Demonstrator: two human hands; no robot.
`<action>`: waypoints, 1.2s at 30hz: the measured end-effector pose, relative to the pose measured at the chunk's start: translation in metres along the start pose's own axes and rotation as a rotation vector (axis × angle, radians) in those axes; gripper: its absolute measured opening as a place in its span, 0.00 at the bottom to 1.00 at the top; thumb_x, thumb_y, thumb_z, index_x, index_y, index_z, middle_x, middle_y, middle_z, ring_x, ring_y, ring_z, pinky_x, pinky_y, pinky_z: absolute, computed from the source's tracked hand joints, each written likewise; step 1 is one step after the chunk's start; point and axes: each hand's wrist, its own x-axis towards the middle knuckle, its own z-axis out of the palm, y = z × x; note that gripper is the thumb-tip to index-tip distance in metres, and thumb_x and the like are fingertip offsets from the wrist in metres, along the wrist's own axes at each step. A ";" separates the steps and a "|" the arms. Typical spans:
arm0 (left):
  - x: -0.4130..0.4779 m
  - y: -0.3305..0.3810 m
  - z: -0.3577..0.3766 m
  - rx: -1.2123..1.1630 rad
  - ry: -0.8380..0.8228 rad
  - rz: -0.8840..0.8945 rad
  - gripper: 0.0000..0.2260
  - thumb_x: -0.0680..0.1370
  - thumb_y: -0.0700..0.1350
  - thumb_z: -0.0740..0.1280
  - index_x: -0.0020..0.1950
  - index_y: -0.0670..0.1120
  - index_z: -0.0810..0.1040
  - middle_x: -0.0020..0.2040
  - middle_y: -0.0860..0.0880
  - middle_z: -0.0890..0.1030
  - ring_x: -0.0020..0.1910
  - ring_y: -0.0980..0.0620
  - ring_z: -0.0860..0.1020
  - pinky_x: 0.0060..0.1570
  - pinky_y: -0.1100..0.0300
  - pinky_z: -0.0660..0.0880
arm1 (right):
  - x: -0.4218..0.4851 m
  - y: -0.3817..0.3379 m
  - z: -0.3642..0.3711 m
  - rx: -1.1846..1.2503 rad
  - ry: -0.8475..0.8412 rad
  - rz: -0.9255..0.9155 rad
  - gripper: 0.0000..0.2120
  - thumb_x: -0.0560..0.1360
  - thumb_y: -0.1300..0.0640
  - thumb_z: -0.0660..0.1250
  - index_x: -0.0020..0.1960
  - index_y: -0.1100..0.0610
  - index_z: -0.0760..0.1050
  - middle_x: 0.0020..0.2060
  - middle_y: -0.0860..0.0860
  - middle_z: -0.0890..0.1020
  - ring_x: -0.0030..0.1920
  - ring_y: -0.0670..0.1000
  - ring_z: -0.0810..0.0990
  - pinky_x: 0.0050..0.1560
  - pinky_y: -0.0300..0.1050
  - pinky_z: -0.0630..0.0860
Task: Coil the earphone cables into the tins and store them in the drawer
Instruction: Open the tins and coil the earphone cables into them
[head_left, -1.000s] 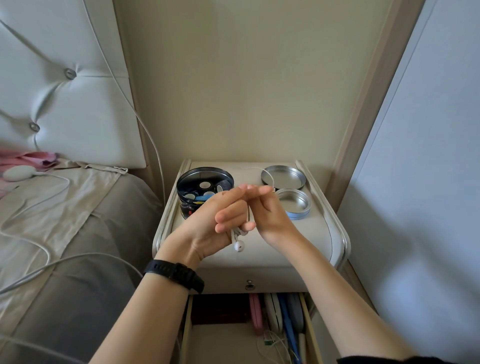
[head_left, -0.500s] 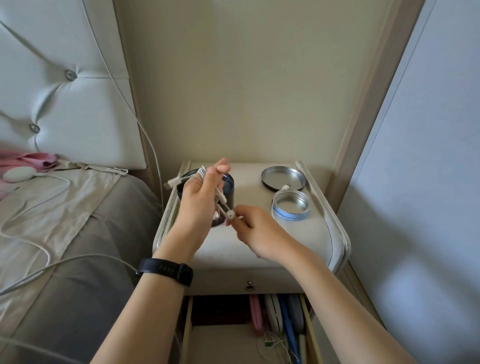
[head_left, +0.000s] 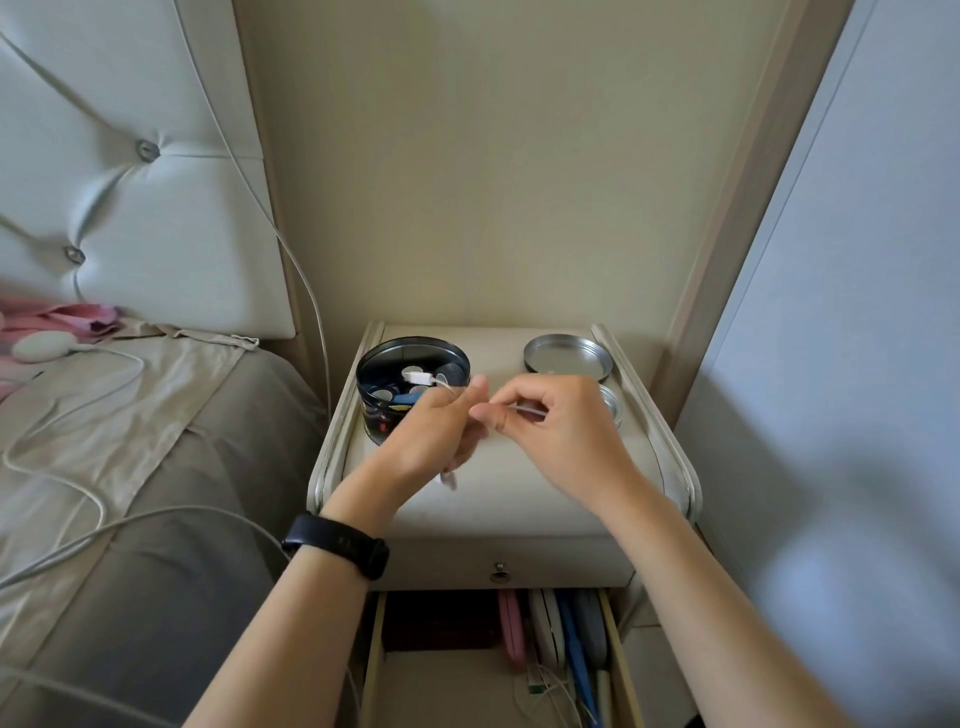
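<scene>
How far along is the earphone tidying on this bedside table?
Done: the drawer is open and the small tin sits with its lid off. In hand: the left hand holds the earphone cable while the right hand pinches a strand. Left: coil into tin, lid on, tin into drawer.

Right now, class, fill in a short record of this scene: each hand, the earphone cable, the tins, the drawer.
left hand: holds the earphone cable; plug sticks out above, earbud hangs below
right hand: pinches a strand of the cable
black tin: open, back left on the nightstand, small items inside
silver lid: lying at back right
small silver tin: mostly hidden behind the right hand
drawer: open, below the nightstand top
</scene>
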 end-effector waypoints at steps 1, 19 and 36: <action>-0.002 0.002 0.003 -0.054 -0.081 -0.022 0.29 0.82 0.57 0.49 0.27 0.48 0.73 0.18 0.54 0.61 0.18 0.55 0.59 0.40 0.48 0.73 | 0.001 0.000 -0.002 0.043 0.015 0.005 0.10 0.71 0.47 0.72 0.35 0.52 0.81 0.24 0.46 0.79 0.28 0.45 0.74 0.32 0.46 0.71; -0.005 0.017 0.006 -0.740 0.006 0.063 0.29 0.83 0.51 0.53 0.20 0.50 0.66 0.32 0.46 0.83 0.26 0.52 0.79 0.28 0.62 0.76 | 0.001 0.020 0.026 0.045 -0.244 0.296 0.17 0.82 0.56 0.52 0.37 0.53 0.70 0.30 0.54 0.76 0.33 0.53 0.74 0.41 0.50 0.71; 0.007 -0.014 0.003 0.336 0.390 0.147 0.12 0.81 0.52 0.60 0.41 0.54 0.80 0.39 0.41 0.83 0.38 0.40 0.81 0.43 0.45 0.79 | -0.006 0.012 0.027 -0.115 -0.364 0.239 0.11 0.80 0.55 0.60 0.41 0.50 0.75 0.32 0.48 0.77 0.31 0.46 0.73 0.35 0.44 0.69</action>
